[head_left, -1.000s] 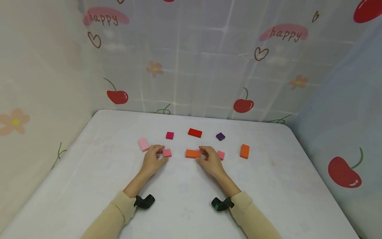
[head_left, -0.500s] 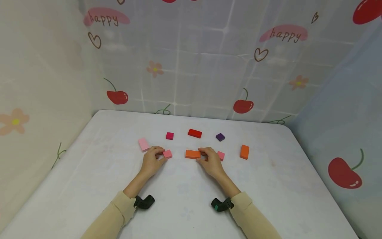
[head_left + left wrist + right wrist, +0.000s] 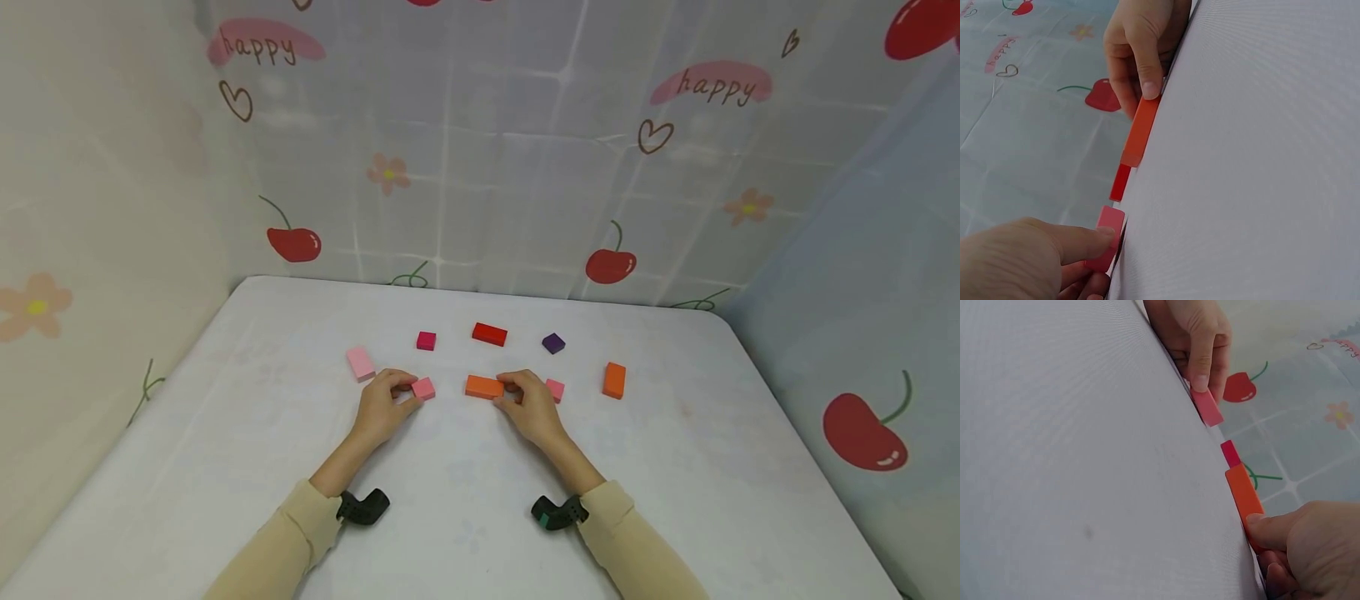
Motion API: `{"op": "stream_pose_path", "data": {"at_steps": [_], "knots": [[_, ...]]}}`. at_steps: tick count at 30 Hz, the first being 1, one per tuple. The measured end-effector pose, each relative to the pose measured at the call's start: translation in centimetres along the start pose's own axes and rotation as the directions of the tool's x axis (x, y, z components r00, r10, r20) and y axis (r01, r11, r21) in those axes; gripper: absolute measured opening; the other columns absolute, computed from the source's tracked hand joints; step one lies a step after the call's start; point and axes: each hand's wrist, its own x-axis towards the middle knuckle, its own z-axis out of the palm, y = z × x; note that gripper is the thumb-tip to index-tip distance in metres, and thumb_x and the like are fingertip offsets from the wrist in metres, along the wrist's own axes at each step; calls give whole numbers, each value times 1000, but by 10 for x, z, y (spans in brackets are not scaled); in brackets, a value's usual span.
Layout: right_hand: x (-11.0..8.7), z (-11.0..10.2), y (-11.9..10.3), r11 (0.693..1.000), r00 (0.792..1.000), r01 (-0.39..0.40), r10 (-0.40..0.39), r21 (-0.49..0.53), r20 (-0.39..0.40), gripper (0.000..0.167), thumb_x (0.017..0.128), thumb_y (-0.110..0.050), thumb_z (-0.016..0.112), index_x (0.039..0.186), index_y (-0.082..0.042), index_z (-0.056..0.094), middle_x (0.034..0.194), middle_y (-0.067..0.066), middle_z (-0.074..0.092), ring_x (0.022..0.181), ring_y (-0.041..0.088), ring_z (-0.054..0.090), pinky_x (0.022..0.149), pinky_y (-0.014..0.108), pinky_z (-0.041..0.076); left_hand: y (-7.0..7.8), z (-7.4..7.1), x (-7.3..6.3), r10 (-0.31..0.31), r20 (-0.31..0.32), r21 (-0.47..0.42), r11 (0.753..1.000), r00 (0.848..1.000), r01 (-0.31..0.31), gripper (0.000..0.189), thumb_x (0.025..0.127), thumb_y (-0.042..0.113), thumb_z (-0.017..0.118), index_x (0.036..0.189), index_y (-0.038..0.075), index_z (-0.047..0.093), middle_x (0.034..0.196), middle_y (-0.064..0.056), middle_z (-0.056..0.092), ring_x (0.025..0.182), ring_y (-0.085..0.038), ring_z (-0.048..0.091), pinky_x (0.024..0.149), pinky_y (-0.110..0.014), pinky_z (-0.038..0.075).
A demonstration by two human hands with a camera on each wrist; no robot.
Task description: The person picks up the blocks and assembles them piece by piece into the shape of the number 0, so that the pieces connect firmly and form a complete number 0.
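Note:
My left hand [image 3: 384, 404] pinches a small pink block [image 3: 424, 389] between thumb and fingers. In the left wrist view the thumb presses the near face of that pink block [image 3: 1107, 240]. A little to the right, my right hand [image 3: 531, 406] grips the right end of a long orange block [image 3: 483, 387], its thumb on the front side. The right wrist view shows the same orange block [image 3: 1245, 494] under the thumb. A gap of white table lies between the two held blocks. Another pink block [image 3: 555, 390] sits just beyond the right hand, partly covered by it.
On the white table [image 3: 465, 492], a light pink block [image 3: 361, 364] lies left of the left hand. Behind stand a magenta block [image 3: 426, 341], a red block [image 3: 490, 334] and a purple block [image 3: 553, 343]. A second orange block [image 3: 614, 380] is at right. Printed curtains surround the table.
The pink block in my left hand has slid slightly right and toward me, turning a little. My right hand and the orange block have hardly moved.

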Motion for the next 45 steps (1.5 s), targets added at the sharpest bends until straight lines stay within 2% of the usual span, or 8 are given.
{"op": "stream_pose_path", "data": {"at_steps": [6,15,19,25,33,39,45], "knots": [[-2,-1,-2,1000,1000,-21,21,9,6,32,84,-7,76,115,-5,69,104,9,65,90,20,58,78,28,50,-3,0,0,8,10,-15,1000,1000,-8,29,81,2,76,109,-2,69,110,-16,65,98,-27,62,88,-40,50],[-9,-5,-12,997,997,-62,60,48,45,31,84,-8,76,114,-5,69,101,7,65,87,17,57,75,23,48,-3,-1,0,-7,9,-38,999,1000,7,29,81,3,76,109,-2,69,108,-15,65,98,-27,61,90,-41,50],[-23,-9,-20,995,995,-57,50,80,82,30,83,-7,76,113,-6,69,100,5,65,89,17,59,78,24,51,-5,0,0,3,-4,-29,1000,1000,-3,29,80,2,76,108,-2,69,107,-15,65,98,-26,63,89,-41,51],[-53,-19,-26,997,994,-41,33,72,108,29,82,-7,77,109,-10,70,97,-1,64,89,14,59,78,23,52,-6,1,-1,9,-5,-34,999,1000,-9,28,81,3,76,108,-2,69,106,-15,65,97,-26,62,89,-40,50],[-87,-28,-27,999,986,9,-18,54,165,29,80,-7,79,106,-12,70,94,-4,64,81,12,58,70,20,49,-5,1,-1,17,-10,-33,999,1000,-18,29,80,3,76,108,-2,69,106,-14,66,97,-26,63,88,-39,50],[-101,-27,-28,999,979,28,-37,44,202,29,79,-9,80,105,-15,70,91,-7,62,77,11,55,68,19,48,-5,1,-1,8,-12,-31,999,1000,-8,29,80,3,77,108,-1,70,106,-14,65,97,-26,62,89,-40,51],[-105,-23,-28,997,976,69,-75,35,205,28,79,-9,80,103,-16,69,90,-9,61,76,10,53,66,19,47,-5,2,0,-1,-10,-21,1000,1000,1,29,81,3,76,109,0,69,108,-14,65,96,-26,60,88,-40,50]]}}
